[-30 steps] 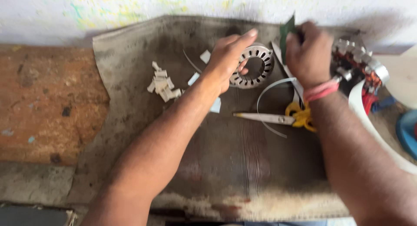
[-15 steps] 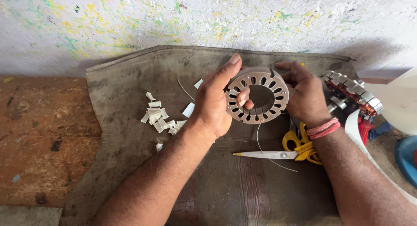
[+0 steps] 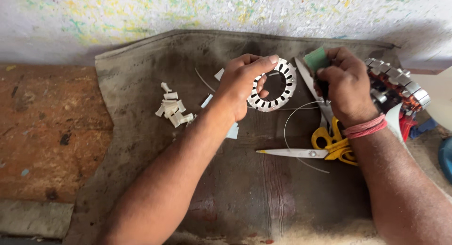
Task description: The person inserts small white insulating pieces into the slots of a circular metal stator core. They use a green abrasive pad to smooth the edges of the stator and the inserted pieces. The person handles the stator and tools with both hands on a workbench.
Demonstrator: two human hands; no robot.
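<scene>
Metal ring (image 3: 275,87) with slots: hard, likely heavy, sharp inside. Pinched by its rim in left hand (image 3: 242,82), above brown cloth (image 3: 141,75). Right hand (image 3: 346,87) closed around green strip (image 3: 316,59).

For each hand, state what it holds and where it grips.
Left hand: slotted metal ring, gripped at its left rim. Right hand: small green piece, pinched at its lower edge.

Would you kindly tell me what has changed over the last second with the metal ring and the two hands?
The left hand has lifted the slotted metal ring off the cloth and turned it more upright. The right hand has drawn back from the ring's edge and now holds a green piece beside it. The scissors and the small white pieces lie as before.
</scene>
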